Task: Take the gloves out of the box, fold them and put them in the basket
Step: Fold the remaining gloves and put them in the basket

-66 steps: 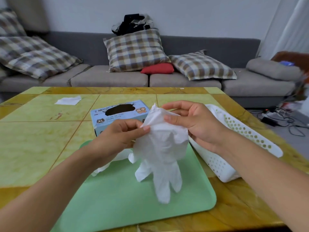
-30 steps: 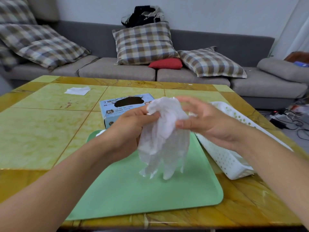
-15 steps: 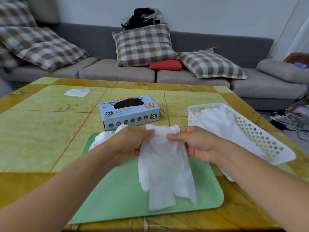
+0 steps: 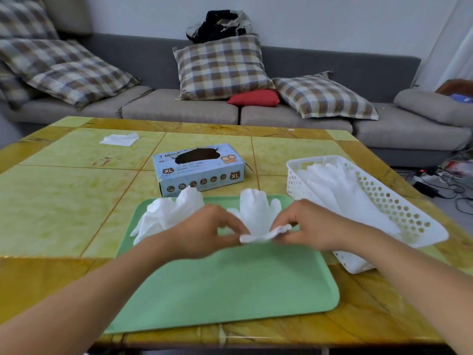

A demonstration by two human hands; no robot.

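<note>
Two hands, our left [image 4: 204, 233] and right [image 4: 311, 228], each have a pinching grip on the cuff of a glove [image 4: 257, 216] lying flat on the mat [image 4: 230, 290], bench's near edge.

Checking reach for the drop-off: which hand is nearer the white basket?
Right. The right hand pinches the glove just beside the basket; the left hand is farther left, over the green tray.

Grey sofa [image 4: 256, 114], white wall [image 4: 332, 21]
</note>
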